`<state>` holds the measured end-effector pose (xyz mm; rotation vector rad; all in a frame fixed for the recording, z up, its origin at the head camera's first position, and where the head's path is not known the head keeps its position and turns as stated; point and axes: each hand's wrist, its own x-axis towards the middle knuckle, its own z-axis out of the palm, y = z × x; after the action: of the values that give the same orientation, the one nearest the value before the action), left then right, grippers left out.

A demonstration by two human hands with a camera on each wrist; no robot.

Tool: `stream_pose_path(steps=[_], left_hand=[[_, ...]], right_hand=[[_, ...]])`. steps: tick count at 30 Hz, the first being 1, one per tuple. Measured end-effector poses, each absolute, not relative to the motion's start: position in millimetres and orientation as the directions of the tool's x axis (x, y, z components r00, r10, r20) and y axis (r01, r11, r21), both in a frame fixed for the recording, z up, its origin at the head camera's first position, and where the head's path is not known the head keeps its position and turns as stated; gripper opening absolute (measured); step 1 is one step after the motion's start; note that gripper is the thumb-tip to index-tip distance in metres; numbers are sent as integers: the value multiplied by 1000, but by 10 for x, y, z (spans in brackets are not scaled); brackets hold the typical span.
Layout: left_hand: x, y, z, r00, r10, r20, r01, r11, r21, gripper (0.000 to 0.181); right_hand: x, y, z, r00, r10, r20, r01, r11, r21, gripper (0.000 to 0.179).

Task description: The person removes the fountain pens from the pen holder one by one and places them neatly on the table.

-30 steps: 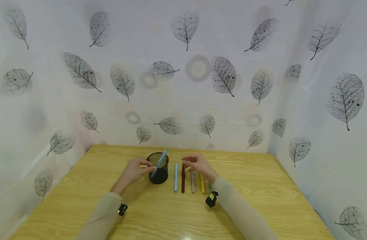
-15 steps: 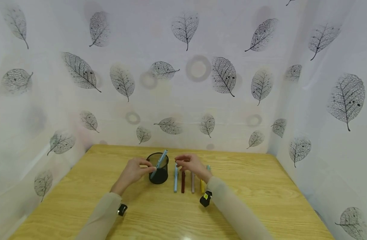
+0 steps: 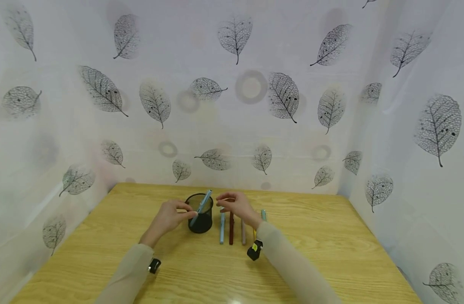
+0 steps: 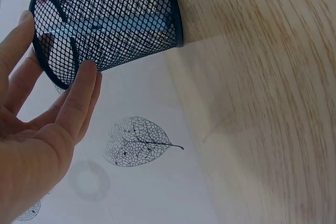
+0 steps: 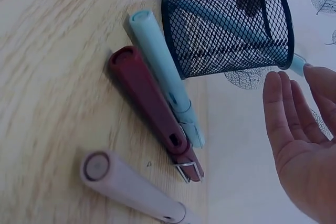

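A black mesh pen holder (image 3: 202, 223) stands upright on the table, with a light blue pen (image 3: 206, 198) leaning inside it, its cap above the rim. My left hand (image 3: 170, 218) holds the holder at its left side, thumb and fingers about the rim, as the left wrist view (image 4: 42, 129) also shows. Just right of the rim is my right hand (image 3: 237, 207), fingers extended and holding nothing. In the right wrist view its thumb lies by the pen's cap; I cannot tell whether they touch. Below that hand lie another light blue pen (image 5: 163, 69) and a dark red pen (image 5: 149, 100).
A pale pinkish pen (image 3: 244, 234), a yellow pen (image 3: 254, 234), partly hidden by the right wrist, and a teal pen (image 3: 263, 215) continue the row to the right. Behind the wooden table (image 3: 201, 278) hangs a white curtain (image 3: 232, 126) with leaf prints.
My right hand has moved left over the row of pens, from the dark red pen to beside the holder's rim. My left hand and the holder have stayed in place.
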<state>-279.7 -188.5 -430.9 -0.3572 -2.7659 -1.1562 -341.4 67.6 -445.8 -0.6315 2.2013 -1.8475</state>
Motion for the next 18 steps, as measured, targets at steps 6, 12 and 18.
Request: stream_pose_path(steps=[6,12,18], left_hand=[[-2805,-1891,-4326,-963,167,213,269,672,690,13],[-2798,-1905,-4326,-963,164,215,268,678,685,16],[-2800,-1902,-4320,-955,180,234,293,676,676,17]], right_hand=[[-3409,592,-4438,-893,-417,167,-231,108,-967,26],[-3404,520,-4422,-888,-413,204,-259,81,-962,30],[-3386,477,-4411,-896,-377,236,-265,28,-964,30]])
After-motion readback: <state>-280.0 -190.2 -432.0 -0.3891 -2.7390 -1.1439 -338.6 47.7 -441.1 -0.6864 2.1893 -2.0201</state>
